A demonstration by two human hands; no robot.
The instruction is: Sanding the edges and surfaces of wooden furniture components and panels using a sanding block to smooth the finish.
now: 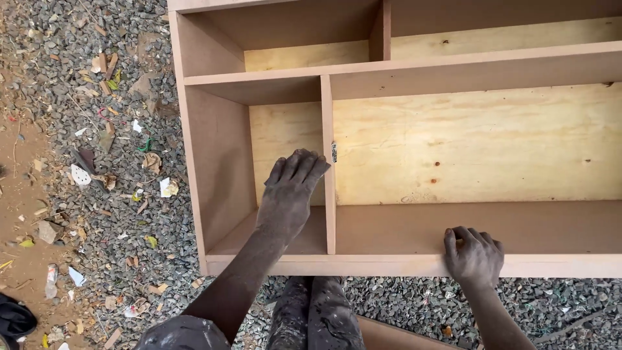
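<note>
Left hand (288,194) rests flat, released, against the cabinet's (402,266) upright divider (328,214); right hand (473,256) grasps the front rail right of it. Keep the divider square.

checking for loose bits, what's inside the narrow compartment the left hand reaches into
Only the left hand, fingers on the upright divider, over the pale plywood back. The hand and forearm cover part of the compartment's floor.
</note>
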